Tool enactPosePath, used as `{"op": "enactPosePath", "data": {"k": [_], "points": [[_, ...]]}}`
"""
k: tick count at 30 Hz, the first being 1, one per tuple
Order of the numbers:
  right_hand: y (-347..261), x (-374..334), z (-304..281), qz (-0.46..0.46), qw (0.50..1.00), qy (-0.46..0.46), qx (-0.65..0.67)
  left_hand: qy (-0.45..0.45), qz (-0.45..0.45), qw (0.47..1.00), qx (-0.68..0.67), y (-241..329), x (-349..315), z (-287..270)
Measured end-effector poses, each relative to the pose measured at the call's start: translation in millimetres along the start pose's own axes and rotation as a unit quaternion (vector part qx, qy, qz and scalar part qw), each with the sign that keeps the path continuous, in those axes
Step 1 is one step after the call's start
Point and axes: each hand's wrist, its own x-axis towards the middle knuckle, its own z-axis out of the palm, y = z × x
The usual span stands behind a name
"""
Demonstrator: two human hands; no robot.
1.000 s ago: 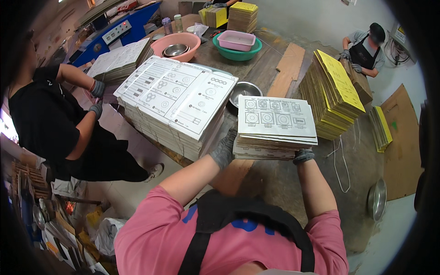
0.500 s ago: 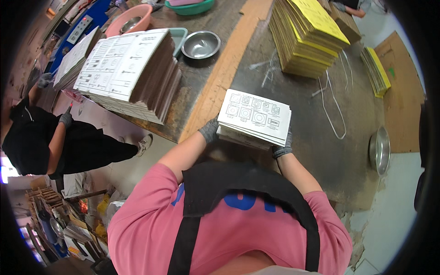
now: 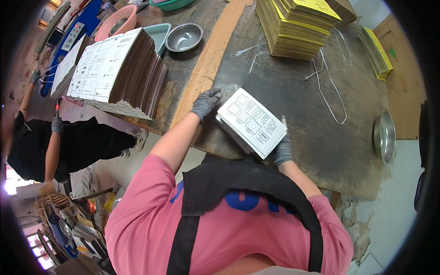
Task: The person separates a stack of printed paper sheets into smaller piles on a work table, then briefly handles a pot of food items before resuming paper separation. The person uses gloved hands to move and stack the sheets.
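Note:
Both of my hands wear grey gloves and grip a small stack of flat white printed cardboard sheets (image 3: 251, 123) over the dark worktable (image 3: 298, 87). My left hand (image 3: 205, 102) holds the stack's far left corner. My right hand (image 3: 283, 148) holds its near right corner. The stack is turned at an angle, printed face up, with brown edges showing underneath.
A tall pile of the same white sheets (image 3: 117, 73) stands at left. Yellow stacks (image 3: 295, 23) (image 3: 376, 51) sit at the back, with loose white string (image 3: 327, 87) between. Metal bowls (image 3: 184, 36) (image 3: 384, 135), a teal tray (image 3: 160, 35), a pink basin (image 3: 115, 25). A person in black (image 3: 50, 142) works at left.
The view has tipped down and closer. The small stack in my hands has come nearer to my body and rotated to an angle. Both hands keep their hold.

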Motion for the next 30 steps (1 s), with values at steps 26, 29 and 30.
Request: {"op": "enactPosePath", "data": {"k": [26,29,30], "points": [[-48,61,16,0.075,0.96,-0.174,-0.205,0.121,-0.052,0.835,-0.534,-19,-98,74],[-24,67,22,0.1,0.955,-0.127,-0.249,0.07,-0.102,0.825,-0.552,-41,-87,97],[-16,67,26,0.115,0.954,-0.117,-0.251,-0.004,-0.096,0.806,-0.585,-45,-81,94]]}}
